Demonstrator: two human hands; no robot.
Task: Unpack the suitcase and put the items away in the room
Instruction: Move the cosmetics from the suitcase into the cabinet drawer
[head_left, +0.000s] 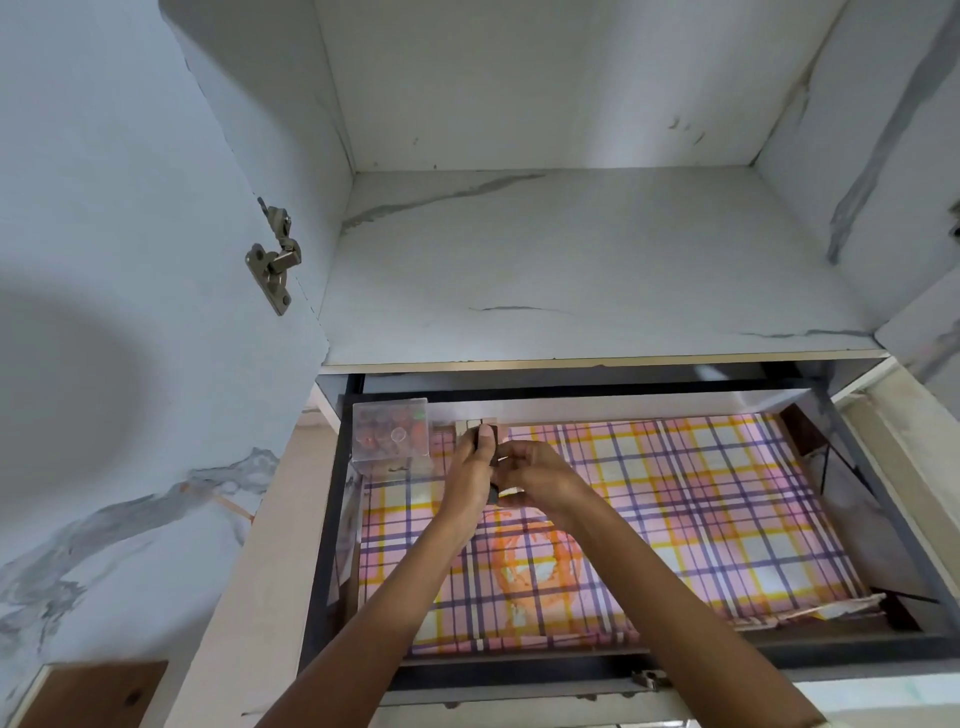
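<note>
Open drawer (753, 656) | left hand (467, 470) and right hand (537, 475) together grip small dark item (493, 451); likely best: seat it flush beside clear box (390, 431), far left

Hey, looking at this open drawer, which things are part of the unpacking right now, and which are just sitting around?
In the job:
- small dark item, held by left hand and right hand
- drawer, pulled open beneath them

Just there:
- clear plastic box, untouched in the back left corner
- plaid liner
- shelf above
- door hinge
</note>
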